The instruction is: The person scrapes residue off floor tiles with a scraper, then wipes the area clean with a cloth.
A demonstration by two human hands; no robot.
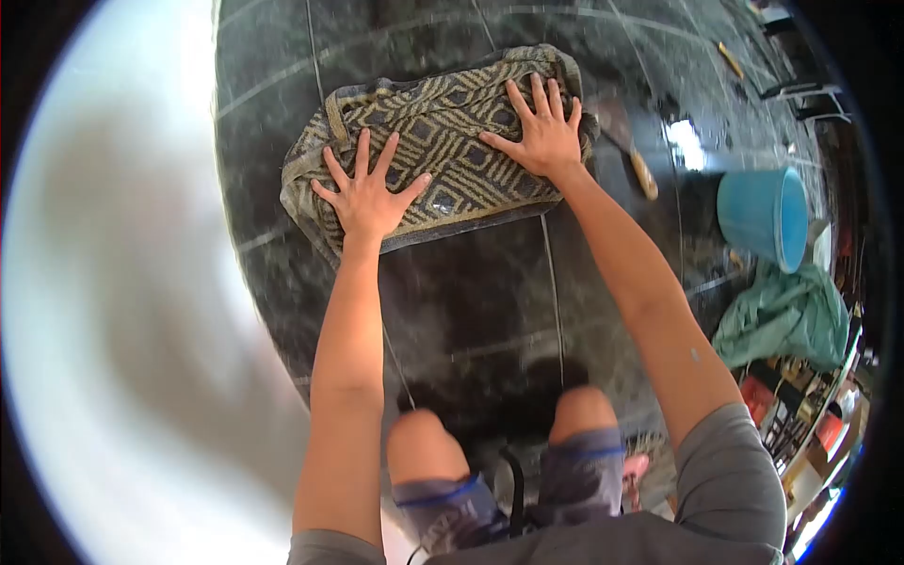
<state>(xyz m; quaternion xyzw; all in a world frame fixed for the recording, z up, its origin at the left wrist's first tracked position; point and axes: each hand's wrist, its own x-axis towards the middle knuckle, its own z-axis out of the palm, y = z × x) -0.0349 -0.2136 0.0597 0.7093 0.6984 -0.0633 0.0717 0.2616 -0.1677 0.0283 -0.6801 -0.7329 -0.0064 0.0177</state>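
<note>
Near 12 o'clock, on the dark tiled floor, lies the folded patterned cloth, its long axis slanting roughly from 8 o'clock to 2 o'clock, with no end I could call the front. My left hand bears on the 8 o'clock half and my right hand on the 2 o'clock half, fingers spread wide, palms down, seemingly to share the pressure across its length.
</note>
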